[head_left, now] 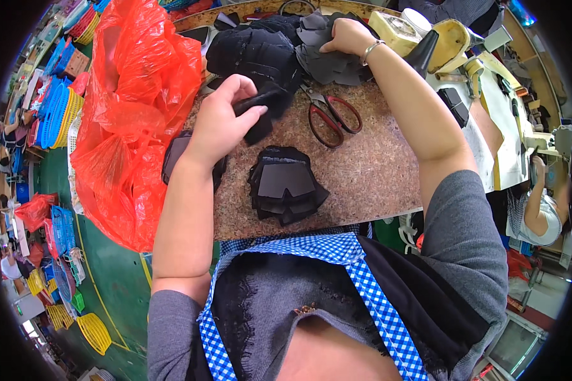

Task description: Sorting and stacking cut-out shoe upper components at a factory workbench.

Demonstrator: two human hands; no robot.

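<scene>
My left hand (219, 124) pinches a folded black cut piece (260, 124) between thumb and fingers, just in front of a heap of black cut pieces (254, 54). At the back, my right hand (351, 38) is closed on the dark grey cut pieces (330, 66), its thumb lying on top of them; its other fingertips are partly hidden. Between the hands, scissors with red and black handles (327, 120) lie on the speckled tabletop (368, 171). Nearer to me sits a small stack of notched black pieces (286, 184). More dark pieces (175, 155) lie partly behind my left wrist.
A large red plastic bag (133, 120) bulges along the table's left side. At the back right stand a yellowish machine (448, 47) and a black cone (422, 54). Another person (537, 209) sits at the far right. Stacked baskets (60, 114) line the left.
</scene>
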